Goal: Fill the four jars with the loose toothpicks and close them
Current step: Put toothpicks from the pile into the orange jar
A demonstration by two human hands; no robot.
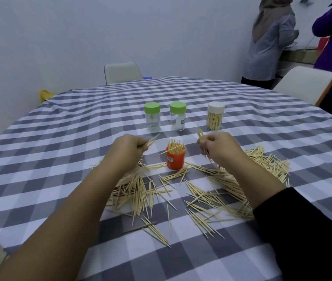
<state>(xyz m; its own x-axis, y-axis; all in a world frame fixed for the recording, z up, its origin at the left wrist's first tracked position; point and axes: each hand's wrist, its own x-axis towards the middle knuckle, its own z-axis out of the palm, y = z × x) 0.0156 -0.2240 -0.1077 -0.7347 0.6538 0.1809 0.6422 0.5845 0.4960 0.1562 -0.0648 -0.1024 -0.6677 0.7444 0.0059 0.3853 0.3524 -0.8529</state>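
Note:
An open orange jar (175,160) stands mid-table, packed with upright toothpicks. My left hand (127,148) hovers left of it and grips a small bundle of toothpicks. To the jar's right, my right hand (219,146) pinches a few toothpicks that stick up. Loose toothpicks (140,191) lie scattered on the cloth under and between my arms, with another heap (266,161) at the right. Behind stand two clear jars with green lids (152,119) (177,116), nearly empty, and a white-lidded jar (215,116) full of toothpicks.
A round table under a grey and white checked cloth (80,126). White chairs stand at the far side (122,72) and far right (303,84). Two people (270,41) stand by a counter at the back right. A yellow object (44,95) lies by the wall.

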